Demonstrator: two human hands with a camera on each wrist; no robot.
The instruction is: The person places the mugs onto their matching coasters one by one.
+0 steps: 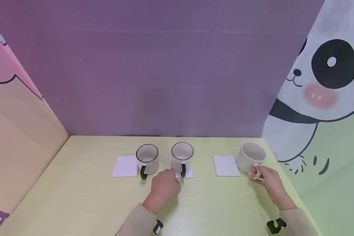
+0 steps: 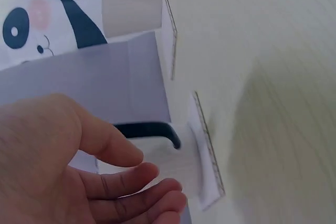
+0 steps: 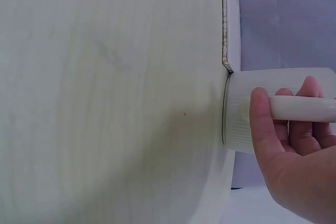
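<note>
My right hand [image 1: 268, 182] grips the handle of a plain white mug [image 1: 245, 162] at the table's right side. Its fingers curl through that handle [image 3: 304, 108] in the right wrist view. The mug stands upright beside a square white coaster [image 1: 226, 166], right at its edge. My left hand [image 1: 165, 185] is in front of a white mug with black rim [image 1: 177, 162], fingers loosely bent with nothing between them. In the left wrist view, the black handle [image 2: 152, 129] shows behind the thumb. This mug stands on a middle coaster [image 1: 190, 174].
Another black-rimmed white mug [image 1: 151, 167] stands at the left, its black handle toward me. It overlaps the right edge of a left coaster [image 1: 125, 166] in the head view. A purple backdrop [image 1: 171, 82] rises behind the pale wooden table [image 1: 76, 196], with printed panels at both sides.
</note>
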